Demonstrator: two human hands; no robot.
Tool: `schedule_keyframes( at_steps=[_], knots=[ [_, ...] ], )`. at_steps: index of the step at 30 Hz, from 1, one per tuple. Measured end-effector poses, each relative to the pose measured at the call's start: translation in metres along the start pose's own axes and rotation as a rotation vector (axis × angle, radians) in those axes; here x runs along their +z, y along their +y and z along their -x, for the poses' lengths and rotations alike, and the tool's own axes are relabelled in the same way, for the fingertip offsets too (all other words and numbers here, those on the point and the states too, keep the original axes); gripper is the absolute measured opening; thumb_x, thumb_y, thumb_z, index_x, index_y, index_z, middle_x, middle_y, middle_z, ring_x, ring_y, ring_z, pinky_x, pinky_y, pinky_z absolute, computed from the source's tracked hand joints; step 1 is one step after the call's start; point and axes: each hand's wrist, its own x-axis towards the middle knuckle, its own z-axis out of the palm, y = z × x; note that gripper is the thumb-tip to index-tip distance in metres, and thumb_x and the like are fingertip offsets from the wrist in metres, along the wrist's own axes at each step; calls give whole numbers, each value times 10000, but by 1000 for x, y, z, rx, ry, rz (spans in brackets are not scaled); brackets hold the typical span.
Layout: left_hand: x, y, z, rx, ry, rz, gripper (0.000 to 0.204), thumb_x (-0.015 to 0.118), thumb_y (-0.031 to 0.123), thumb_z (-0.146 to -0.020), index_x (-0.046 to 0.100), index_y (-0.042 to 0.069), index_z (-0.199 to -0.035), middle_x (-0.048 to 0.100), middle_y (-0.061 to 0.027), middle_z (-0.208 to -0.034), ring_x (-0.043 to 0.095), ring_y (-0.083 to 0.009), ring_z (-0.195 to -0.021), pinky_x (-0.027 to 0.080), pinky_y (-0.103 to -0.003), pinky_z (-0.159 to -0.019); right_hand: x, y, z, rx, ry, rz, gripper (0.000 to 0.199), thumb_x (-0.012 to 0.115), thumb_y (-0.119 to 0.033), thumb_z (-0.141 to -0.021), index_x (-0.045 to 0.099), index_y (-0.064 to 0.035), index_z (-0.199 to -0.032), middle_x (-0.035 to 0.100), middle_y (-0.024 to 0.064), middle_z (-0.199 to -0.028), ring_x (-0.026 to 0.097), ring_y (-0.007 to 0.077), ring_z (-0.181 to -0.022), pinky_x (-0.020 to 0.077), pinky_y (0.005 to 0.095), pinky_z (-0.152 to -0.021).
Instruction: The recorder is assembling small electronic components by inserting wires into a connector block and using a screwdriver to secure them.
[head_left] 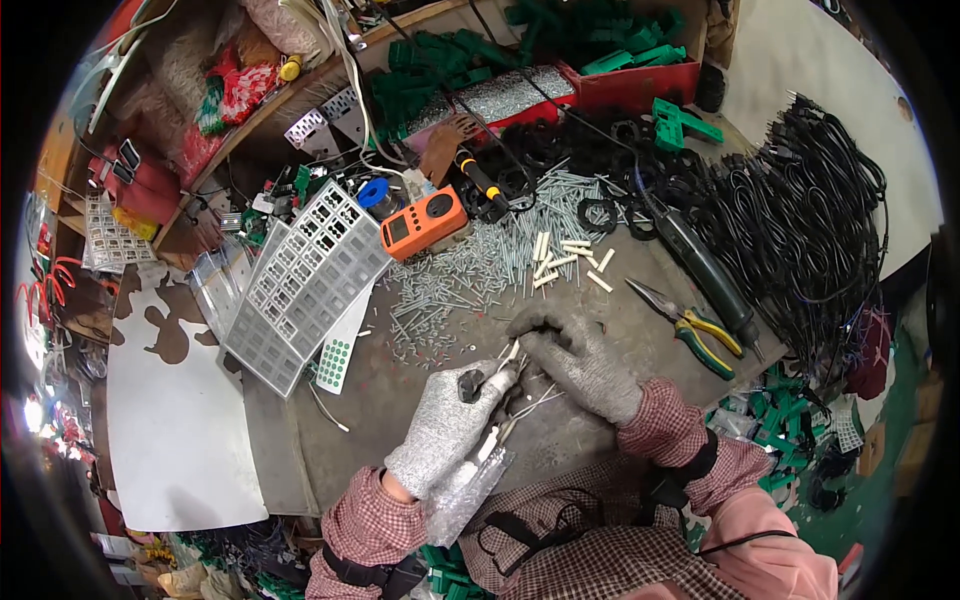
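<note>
Over the bench top, my left hand (445, 422) in a pale grey glove is closed around a bundle of thin white wires (538, 402), whose ends stick out to the right. Its thumb and fingertips pinch near a small white piece. My right hand (590, 372), in a darker, soiled glove, meets it from the right with bent fingers pinched on the same wires; the exact grip is hidden. Below the left hand lies a clear plastic bag (465, 500), with a white tubular end (487, 445) above it.
Loose screws (450, 285) and white tubes (560, 260) lie beyond my hands. Yellow-green pliers (700, 335), a dark electric screwdriver (705, 270) and coiled black cables (790, 220) are on the right. A grey slotted tray (300, 290) and an orange meter (424, 222) stand left.
</note>
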Motion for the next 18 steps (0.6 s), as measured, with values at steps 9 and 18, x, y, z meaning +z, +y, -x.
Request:
schedule_keyframes(
  at_steps=[9,18],
  knots=[
    [0,-3,21,442,274,-593,544,823,229,-788,582,2,-1219,608,-179,-1180,626,-345,-1054,520,-434,-898,5,16,7,-240,76,411,217,590,-136,-980,644,-35,-1164,669,181,-1033,688,324,-934,551,416,-817],
    [12,-11,40,242,152,-638,547,808,212,-819,562,25,-1271,484,-243,-1394,522,-417,-1294,468,-466,-1050,6,18,14,57,-198,364,292,545,-224,-1012,628,-21,-1205,673,195,-1050,674,330,-998,534,429,-871]
  ],
)
